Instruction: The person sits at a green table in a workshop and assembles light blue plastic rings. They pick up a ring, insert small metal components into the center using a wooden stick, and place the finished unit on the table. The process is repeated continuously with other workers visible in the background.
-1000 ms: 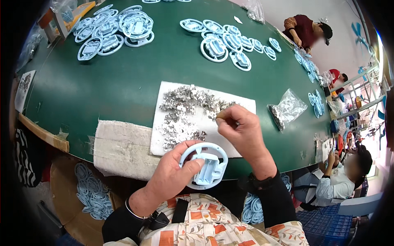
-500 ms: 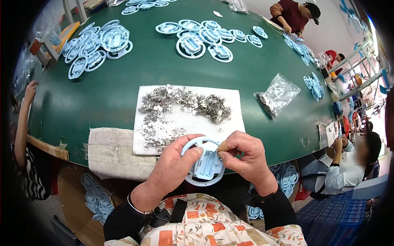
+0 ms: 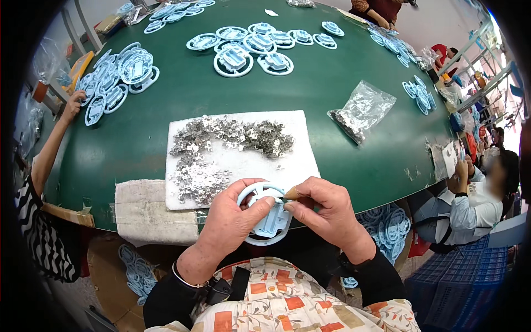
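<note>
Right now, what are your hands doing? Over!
Left grip: holding blue wheel-shaped part. Right grip: at its right side, anything pinched hidden. Metal pieces on white board beyond.

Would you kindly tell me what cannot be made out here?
In the head view:
Whether the right hand holds a small part: hidden by its fingers.
Part of the light-blue, ring-shaped plastic piece: behind the left hand.
Silver metal pieces' exact shapes: too small, overlapping.
Head of far co-worker in dark red: cut by upper edge.

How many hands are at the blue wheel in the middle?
2 at the blue wheel: left hand holding its left side, right hand at its upper right. No other hand shows there.
</note>
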